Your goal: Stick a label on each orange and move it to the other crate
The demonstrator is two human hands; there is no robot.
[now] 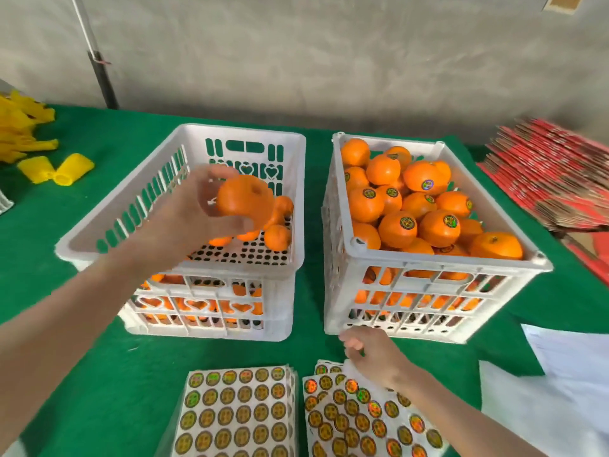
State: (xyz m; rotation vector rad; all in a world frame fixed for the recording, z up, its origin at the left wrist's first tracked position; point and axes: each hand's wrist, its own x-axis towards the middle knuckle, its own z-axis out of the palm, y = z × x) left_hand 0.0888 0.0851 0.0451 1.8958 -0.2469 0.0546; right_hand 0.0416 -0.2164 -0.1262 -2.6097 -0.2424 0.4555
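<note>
My left hand [184, 219] grips an unlabelled orange [245, 201] above the upper left crate [138, 206], which holds a few more oranges [278, 237] at its right end. That crate is stacked on a lower crate [211, 321] with oranges inside. The right crate [339, 225] is nearly full of oranges [398, 227], many bearing round labels. My right hand [375, 356] has its fingers curled and pinches the top edge of the right label sheet [356, 420], whose corner lifts. I cannot see whether a single label sits between the fingertips.
A stack of full label sheets [237, 413] lies at the near middle on the green cloth [99, 374]. Yellow plastic pieces [56, 169] sit at the far left. Red flattened cartons [553, 173] pile at the far right, white paper [566, 374] at the near right.
</note>
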